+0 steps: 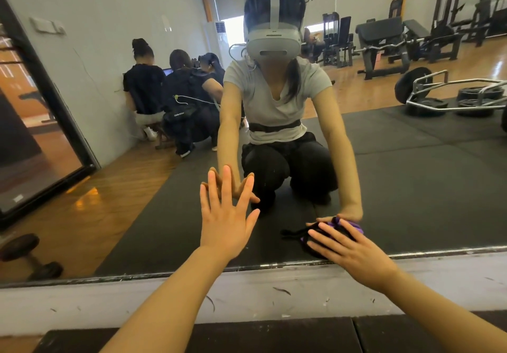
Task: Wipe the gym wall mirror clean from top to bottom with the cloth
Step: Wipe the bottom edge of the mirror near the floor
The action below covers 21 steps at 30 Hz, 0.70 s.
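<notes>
Gym wall mirror (411,160), wiping judged near its end: right hand (348,248), fingers spread, presses the dark-and-purple cloth (315,233) against the glass just above the bottom edge, left hand (226,215) braced flat, fingers splayed; lowest strip apparently remaining.

Single view — a head-worn wide-angle camera, set low and close to the mirror (411,174), facing forward and slightly down. Both forearms enter from the bottom edge. The mirror's lower edge and the white wall strip (164,300) beneath cross the frame — straight lines bow toward the margins.
</notes>
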Tool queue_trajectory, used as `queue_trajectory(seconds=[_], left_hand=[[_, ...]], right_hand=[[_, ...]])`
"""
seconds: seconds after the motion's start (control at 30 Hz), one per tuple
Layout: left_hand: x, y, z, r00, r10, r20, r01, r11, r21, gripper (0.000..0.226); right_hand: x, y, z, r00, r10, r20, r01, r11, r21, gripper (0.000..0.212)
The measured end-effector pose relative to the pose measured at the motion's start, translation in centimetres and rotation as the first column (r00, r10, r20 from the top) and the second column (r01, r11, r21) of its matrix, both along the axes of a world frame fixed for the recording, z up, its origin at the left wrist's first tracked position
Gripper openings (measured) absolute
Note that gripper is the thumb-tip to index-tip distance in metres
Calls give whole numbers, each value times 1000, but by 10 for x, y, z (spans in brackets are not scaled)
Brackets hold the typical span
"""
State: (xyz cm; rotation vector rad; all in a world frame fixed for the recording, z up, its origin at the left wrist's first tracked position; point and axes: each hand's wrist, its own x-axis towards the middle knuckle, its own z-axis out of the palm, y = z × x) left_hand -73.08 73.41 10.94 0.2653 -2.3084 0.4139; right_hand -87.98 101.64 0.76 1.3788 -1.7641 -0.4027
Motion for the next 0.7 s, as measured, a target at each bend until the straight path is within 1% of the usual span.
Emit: queue_trajectory(seconds=[0.07,0.2,0.27,0.33,0.4,0.43,0.5,0.53,0.57,0.63,0.7], left_hand=[[0,0,0,1000,0,-4,0,1000,-2,80],[-2,1,-1,1000,9,3,-9,1000,11,83],[-2,2,0,1000,5,9,-6,1000,13,82],[-1,0,-1,1000,3,11,-3,1000,16,79],[-1,-1,-1,1000,-4,13,3,1000,9,73],[-1,-1,-1,1000,-3,12,3,1000,8,73],[-1,-1,-1,1000,3,15,-3,1000,13,76],[-1,-2,-1,1000,5,16,-5,1000,14,77],[-1,-2,-2,1000,7,18,-8,1000,14,78],[-1,-3,-1,1000,7,19,-7,1000,17,79],[0,-2,0,1000,1,25,-1,1000,19,77]], right_hand=[[2,-2,7,1000,10,-3,-10,999,-36,116],[4,-21,47,999,-1,54,14,970,-244,100],[7,-33,61,997,9,79,14,957,-289,98],[10,-40,64,994,11,104,20,955,-297,102],[13,-41,56,994,15,105,13,965,-262,105],[15,-40,47,995,23,95,-3,980,-199,104],[16,-36,25,998,28,57,-28,1000,-9,105],[15,-32,15,999,17,41,-20,997,78,106],[13,-29,10,1000,0,26,-3,992,127,109],[10,-26,9,1000,-5,-1,5,992,122,106],[10,-27,24,999,32,-35,-32,999,7,93]])
